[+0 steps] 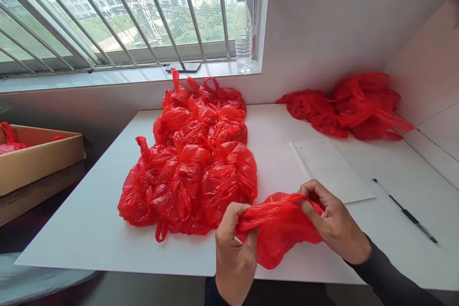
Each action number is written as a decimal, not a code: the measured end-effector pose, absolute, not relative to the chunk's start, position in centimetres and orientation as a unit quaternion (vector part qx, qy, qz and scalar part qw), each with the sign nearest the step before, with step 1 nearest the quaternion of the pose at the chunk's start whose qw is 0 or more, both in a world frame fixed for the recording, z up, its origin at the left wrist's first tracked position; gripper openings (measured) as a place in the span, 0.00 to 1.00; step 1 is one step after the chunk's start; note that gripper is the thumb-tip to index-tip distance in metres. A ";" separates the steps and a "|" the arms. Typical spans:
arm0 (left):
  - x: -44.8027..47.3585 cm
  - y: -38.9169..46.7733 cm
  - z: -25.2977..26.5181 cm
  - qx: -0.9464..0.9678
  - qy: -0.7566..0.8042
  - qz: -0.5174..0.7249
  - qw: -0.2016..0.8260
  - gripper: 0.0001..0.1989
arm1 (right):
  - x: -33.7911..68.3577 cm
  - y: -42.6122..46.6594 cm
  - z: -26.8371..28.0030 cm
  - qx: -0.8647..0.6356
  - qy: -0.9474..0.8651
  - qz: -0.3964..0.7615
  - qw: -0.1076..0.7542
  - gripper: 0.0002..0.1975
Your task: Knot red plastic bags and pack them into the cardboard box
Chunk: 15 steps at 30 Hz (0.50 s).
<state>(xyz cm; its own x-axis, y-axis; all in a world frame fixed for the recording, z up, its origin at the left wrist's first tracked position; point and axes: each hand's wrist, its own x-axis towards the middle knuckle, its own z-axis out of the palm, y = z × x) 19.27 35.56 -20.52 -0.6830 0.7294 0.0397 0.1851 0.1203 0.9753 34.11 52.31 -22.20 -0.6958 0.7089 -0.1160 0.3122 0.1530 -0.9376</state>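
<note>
Both hands hold a thin red plastic bag (pixel 281 229) stretched between them above the table's front edge. My left hand (pixel 234 256) pinches its left end between thumb and fingers. At the other end, my right hand (pixel 332 222) grips the gathered rim, its fingers closed. The bag looks limp and hangs down in the middle; whether anything is inside cannot be seen. Just left and behind it sit several filled, knotted red plastic bags (pixel 182 177), packed in rows on the white table (pixel 89 229).
A loose heap of red bags (pixel 355 107) lies in the back right corner. Nearby are a white paper pad (pixel 333 167) and a pen (pixel 409 215). A cardboard box (pixel 43 158) with red bags stands left. The windowsill bears a bottle (pixel 243 33) and a phone (pixel 183 68).
</note>
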 end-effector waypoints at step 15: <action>24.0 36.0 -22.3 0.340 0.774 0.532 0.059 0.14 | 31.7 48.0 -21.3 -0.216 -0.753 0.596 0.177 0.20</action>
